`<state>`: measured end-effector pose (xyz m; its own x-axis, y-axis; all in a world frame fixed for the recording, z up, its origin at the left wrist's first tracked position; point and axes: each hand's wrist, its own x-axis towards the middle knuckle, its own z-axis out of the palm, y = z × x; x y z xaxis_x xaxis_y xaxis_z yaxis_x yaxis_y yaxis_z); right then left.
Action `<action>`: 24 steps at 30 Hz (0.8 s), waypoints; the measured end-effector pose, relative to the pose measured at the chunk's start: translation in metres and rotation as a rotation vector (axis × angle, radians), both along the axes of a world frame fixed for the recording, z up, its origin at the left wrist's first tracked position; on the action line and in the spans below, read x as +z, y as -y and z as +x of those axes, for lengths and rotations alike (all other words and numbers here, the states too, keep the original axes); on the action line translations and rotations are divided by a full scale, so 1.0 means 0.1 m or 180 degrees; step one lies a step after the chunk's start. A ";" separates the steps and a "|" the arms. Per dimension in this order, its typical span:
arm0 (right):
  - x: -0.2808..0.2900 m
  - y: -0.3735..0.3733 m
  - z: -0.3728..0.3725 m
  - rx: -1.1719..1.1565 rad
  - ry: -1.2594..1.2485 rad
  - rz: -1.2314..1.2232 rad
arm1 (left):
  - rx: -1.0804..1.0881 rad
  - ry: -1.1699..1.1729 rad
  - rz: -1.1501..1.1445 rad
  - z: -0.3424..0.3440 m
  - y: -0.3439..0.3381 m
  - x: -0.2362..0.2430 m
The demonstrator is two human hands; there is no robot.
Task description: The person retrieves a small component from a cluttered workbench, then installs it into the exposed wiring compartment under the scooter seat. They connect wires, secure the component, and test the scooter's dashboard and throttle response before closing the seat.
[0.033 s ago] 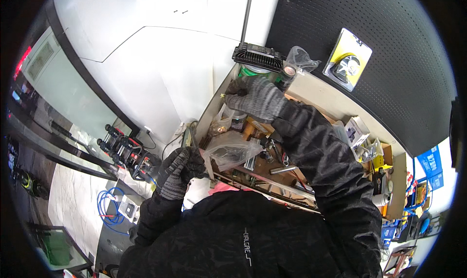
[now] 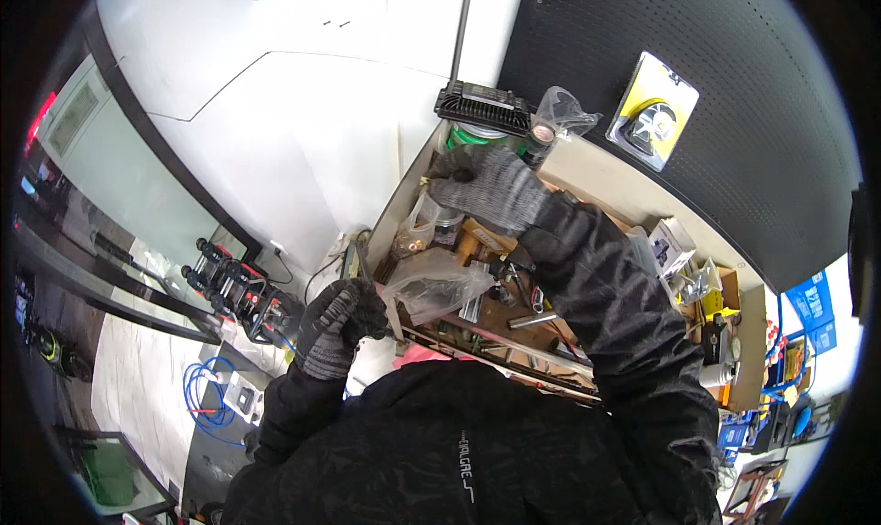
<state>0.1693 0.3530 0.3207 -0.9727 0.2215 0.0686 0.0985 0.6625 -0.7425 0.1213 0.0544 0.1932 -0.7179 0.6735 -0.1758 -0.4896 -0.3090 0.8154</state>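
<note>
My left hand (image 2: 341,328), in a dark grey knitted glove, is closed at the drawer's left front corner, on the end of a crumpled clear plastic bag (image 2: 431,286) lying over metal tools. My right hand (image 2: 482,185), in a similar glove, is closed on the neck of a small plastic bag (image 2: 413,236) of small items inside the open drawer (image 2: 404,199). A metal bar (image 2: 532,319) and other tools lie below my right forearm. A green tin (image 2: 463,135) stands just beyond my right hand.
A black antenna device (image 2: 482,103), black pegboard (image 2: 752,121) and yellow blister pack (image 2: 647,112) are at the back. Boxes (image 2: 670,245) fill the drawer's right end. A red-and-black machine (image 2: 243,296), blue hose (image 2: 206,396) and glass door (image 2: 110,149) are at left.
My right hand and the neck of the small bag have shifted very slightly right. My left hand is nearly in the same place.
</note>
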 end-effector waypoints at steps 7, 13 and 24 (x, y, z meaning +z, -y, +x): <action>-0.19 0.53 0.96 -0.0498 -0.0431 -0.0228 | -0.0865 -0.0990 -0.0033 0.14 -0.26 0.41; -0.35 1.00 1.26 -0.0883 -0.0874 0.0638 | -0.1637 -0.1727 0.0010 0.09 -0.53 0.60; -1.64 1.96 2.53 -0.3420 -0.1147 -0.0279 | -0.3080 -0.1128 0.0052 0.01 -0.35 0.36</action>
<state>0.4223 0.1571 0.1567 -0.2031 0.9469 0.2491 0.3555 0.3083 -0.8823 0.1227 0.0893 0.2292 0.1243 0.9912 -0.0453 -0.2668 0.0773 0.9606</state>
